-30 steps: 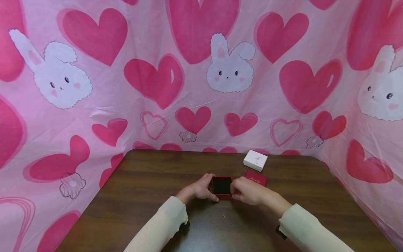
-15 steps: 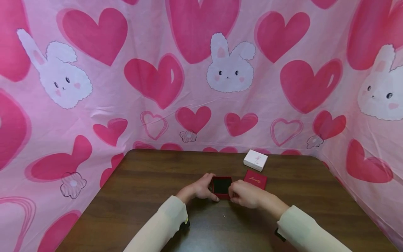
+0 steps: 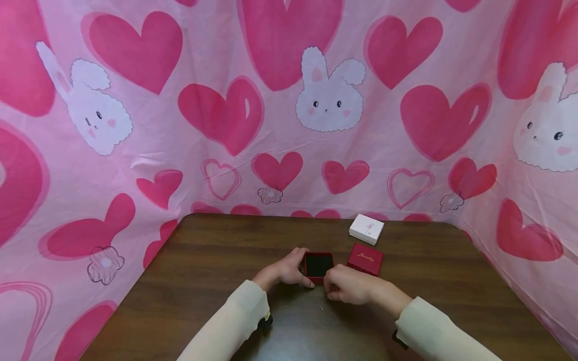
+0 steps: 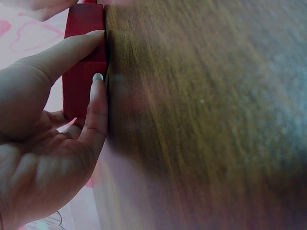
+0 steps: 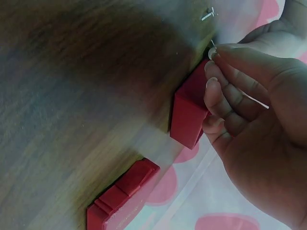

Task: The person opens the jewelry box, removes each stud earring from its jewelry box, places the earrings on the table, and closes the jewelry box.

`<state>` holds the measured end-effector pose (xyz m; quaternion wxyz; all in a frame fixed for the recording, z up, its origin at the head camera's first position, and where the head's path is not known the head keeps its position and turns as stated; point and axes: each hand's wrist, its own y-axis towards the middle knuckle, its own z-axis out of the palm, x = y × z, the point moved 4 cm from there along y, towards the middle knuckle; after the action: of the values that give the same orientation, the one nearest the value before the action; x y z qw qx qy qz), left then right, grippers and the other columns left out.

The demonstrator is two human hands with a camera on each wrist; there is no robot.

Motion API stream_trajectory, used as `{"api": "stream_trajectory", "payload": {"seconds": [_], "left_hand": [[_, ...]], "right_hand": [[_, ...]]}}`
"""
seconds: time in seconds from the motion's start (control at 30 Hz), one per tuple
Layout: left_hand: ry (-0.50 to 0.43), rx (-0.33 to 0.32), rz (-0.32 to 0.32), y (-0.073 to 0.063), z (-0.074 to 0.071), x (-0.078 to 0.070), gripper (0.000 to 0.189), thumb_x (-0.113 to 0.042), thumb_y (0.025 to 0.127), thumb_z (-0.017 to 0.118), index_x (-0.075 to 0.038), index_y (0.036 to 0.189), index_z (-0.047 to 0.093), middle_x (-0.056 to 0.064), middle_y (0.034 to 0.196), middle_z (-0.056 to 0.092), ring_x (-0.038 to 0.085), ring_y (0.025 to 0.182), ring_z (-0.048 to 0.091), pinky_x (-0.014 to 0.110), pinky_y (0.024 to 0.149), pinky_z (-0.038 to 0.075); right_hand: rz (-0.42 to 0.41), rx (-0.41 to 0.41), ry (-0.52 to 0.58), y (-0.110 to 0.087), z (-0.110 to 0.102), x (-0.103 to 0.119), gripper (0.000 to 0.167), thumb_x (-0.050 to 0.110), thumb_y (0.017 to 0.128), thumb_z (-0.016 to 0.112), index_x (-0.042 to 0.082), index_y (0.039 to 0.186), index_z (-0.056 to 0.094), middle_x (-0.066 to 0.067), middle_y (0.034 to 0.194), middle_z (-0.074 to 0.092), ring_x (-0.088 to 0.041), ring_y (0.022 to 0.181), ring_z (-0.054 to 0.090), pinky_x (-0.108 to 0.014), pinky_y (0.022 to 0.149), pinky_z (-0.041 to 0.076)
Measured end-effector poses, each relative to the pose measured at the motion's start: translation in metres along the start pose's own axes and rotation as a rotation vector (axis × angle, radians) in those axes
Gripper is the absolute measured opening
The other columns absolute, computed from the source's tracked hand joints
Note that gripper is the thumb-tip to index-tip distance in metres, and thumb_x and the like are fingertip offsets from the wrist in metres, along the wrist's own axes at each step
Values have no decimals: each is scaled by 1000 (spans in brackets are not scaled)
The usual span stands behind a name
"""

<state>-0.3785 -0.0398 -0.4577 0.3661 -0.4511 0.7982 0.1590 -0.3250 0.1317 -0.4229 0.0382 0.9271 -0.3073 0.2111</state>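
Observation:
My left hand (image 3: 290, 268) grips a small red jewelry box (image 3: 315, 281) at its left side, with the thumb along the near wall. The box stands lidless and is lined with a black insert (image 3: 319, 264). At its near right corner is my right hand (image 3: 349, 285); thumb and index finger pinch a thin metal pin (image 5: 214, 43), whose tip shows in the right wrist view. The rest of that pin is hidden by the fingertips. A second tiny metal piece with a thin post (image 5: 208, 16) lies on the table in front of the box.
A red lid (image 3: 367, 258) with gold lettering lies right of the box, behind my right hand. Farther back sits a white box (image 3: 367, 229) with a pink print. Pink heart-patterned cloth (image 3: 275, 140) hangs behind the wooden table (image 3: 217, 250).
My right hand has shifted left and nearer to me, from the box's right side to its near right corner. More of the red lid shows. The left hand has stayed put.

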Motion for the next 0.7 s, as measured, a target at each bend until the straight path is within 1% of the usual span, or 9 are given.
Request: {"api": "stream_trajectory", "payload": {"seconds": [0.07, 0.13, 0.23, 0.27, 0.3, 0.37, 0.43, 0.57, 0.7], "left_hand": [[4, 2, 3, 0, 0, 1, 72, -14, 76, 90, -7, 134, 48, 8, 123, 48, 23, 111, 49, 47, 105, 42], [5, 2, 6, 0, 0, 1, 71, -13, 76, 90, -7, 133, 48, 8, 123, 48, 22, 111, 49, 46, 104, 42], [6, -3, 16, 0, 0, 1, 70, -13, 76, 90, -7, 132, 49, 8, 122, 48, 22, 109, 48, 45, 103, 42], [6, -5, 20, 0, 0, 1, 69, -12, 75, 90, -7, 131, 49, 8, 121, 48, 22, 109, 49, 45, 103, 42], [8, -8, 26, 0, 0, 0, 69, -11, 75, 90, -6, 130, 49, 8, 121, 48, 22, 109, 49, 45, 103, 42], [13, -16, 36, 0, -1, -1, 69, -11, 74, 90, -5, 129, 49, 9, 121, 49, 23, 108, 49, 44, 102, 42], [22, -20, 40, 0, -1, -1, 70, -11, 74, 91, -4, 129, 49, 9, 121, 49, 23, 109, 49, 44, 102, 42], [28, -20, 36, 1, 0, -1, 72, -13, 74, 91, -4, 132, 49, 10, 124, 49, 23, 111, 49, 43, 103, 42], [27, -15, 25, 0, 0, 0, 72, -14, 75, 91, -4, 133, 49, 10, 125, 49, 23, 112, 49, 44, 103, 42]], "right_hand": [[-40, 8, -7, 3, 10, -12, 6, 13, 93, 74, 15, 88, 73, 12, 82, 62, -4, 71, 53, -26, 67, 50], [-90, 18, -6, 11, 30, -41, 6, 23, 96, 74, 23, 90, 73, 16, 83, 62, -2, 71, 55, -24, 66, 50], [-103, 39, -2, 12, 37, -42, 6, 24, 95, 74, 25, 90, 72, 18, 81, 62, 1, 70, 54, -26, 63, 51], [-76, 50, 10, 11, 33, -33, 6, 22, 94, 76, 23, 89, 72, 18, 80, 62, 0, 69, 55, -25, 65, 52], [-83, 52, 11, 10, 32, -27, 6, 21, 94, 76, 22, 88, 73, 19, 79, 61, 2, 68, 53, -23, 65, 51], [-67, 56, 17, 4, 17, 3, 8, 11, 91, 76, 15, 86, 72, 16, 76, 60, 1, 67, 52, -23, 64, 51], [-100, 51, 31, 4, 16, 7, 8, 10, 91, 76, 13, 85, 72, 15, 74, 60, 1, 66, 52, -19, 65, 49], [-179, 13, 1, 8, 24, -10, 7, 14, 94, 74, 15, 87, 72, 15, 76, 62, 1, 67, 54, -24, 60, 50], [-176, -48, -32, 13, 36, -37, 8, 18, 96, 72, 18, 87, 72, 11, 79, 63, -2, 68, 55, -28, 58, 50]]}}
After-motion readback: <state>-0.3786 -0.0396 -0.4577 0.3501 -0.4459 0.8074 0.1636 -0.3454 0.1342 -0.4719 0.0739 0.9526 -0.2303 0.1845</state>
